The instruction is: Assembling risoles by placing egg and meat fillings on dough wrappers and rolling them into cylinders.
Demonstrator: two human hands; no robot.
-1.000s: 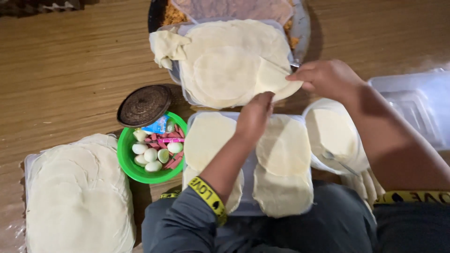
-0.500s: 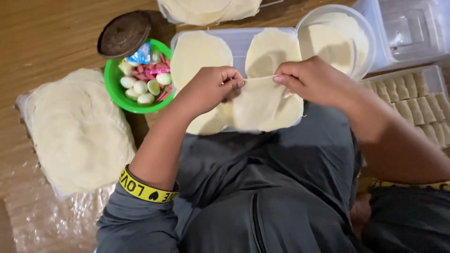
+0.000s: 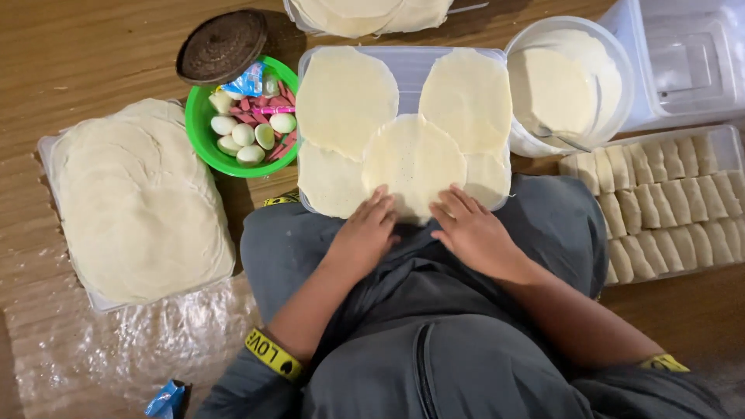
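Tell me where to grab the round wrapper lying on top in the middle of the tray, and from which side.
Probably by its near edge, coming from the person's side. The top wrapper lies flat, overlapping the other sheets, and its near rim overhangs the tray edge over the lap, where the left hand and right hand already rest. Pinch that free rim with both hands and lift gently, since it looks thin.

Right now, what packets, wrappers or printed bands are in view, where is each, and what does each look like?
Small blue and white packet: in the green round bowl, on top of pink sticks and pale ovals.
Crumpled blue wrapper: bottom edge, on the clear plastic sheet.
Yellow wristband with black print: left wrist, behind the left hand.
Second yellow wristband: right wrist, behind the right hand.
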